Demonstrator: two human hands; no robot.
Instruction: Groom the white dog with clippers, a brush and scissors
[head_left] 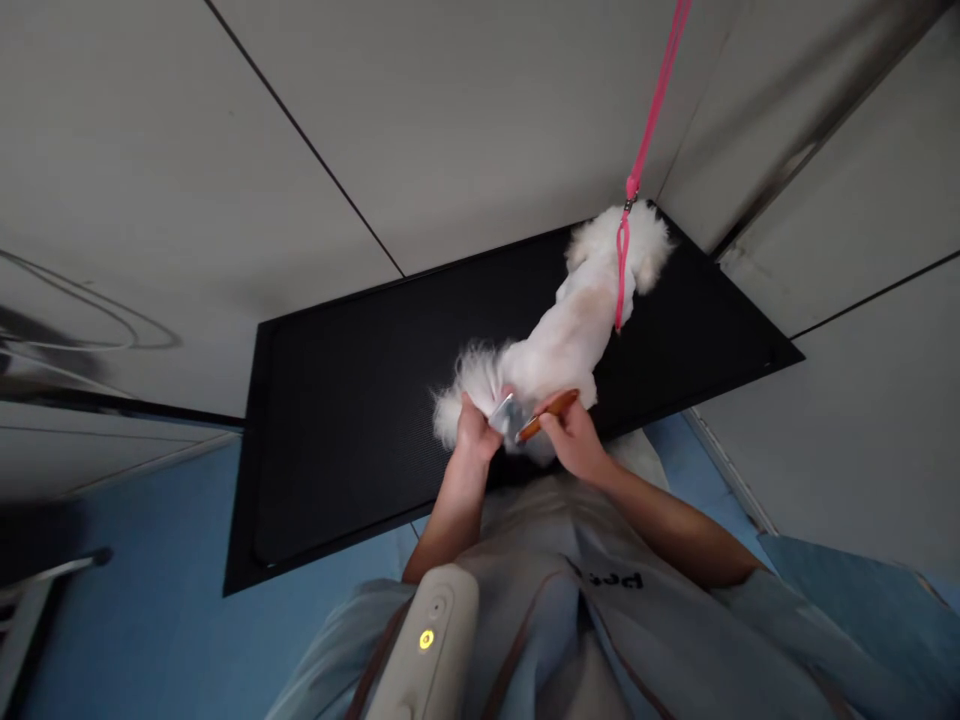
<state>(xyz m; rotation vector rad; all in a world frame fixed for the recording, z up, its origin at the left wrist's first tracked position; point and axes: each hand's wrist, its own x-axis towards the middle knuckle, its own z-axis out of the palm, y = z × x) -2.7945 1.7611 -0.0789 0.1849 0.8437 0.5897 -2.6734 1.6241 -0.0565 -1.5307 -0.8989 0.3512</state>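
A white dog [566,335] stands on a black table [352,400], its head toward the upper right and its fluffy tail [480,375] toward me. My left hand [477,428] is closed around the base of the tail. In my right hand [576,438] is a slicker brush [555,412], gripped by its orange-brown handle. The brush's pale metal head lies close to my left hand, at the dog's rear. Whether its bristles touch the fur I cannot tell. A pink leash [622,270] runs up from the dog's neck.
Light wall panels [450,120] rise behind the table. A white cable [67,345] hangs at the left. Blue floor [150,560] shows below the table, and a pale device with a yellow light [424,645] sits in front of my body.
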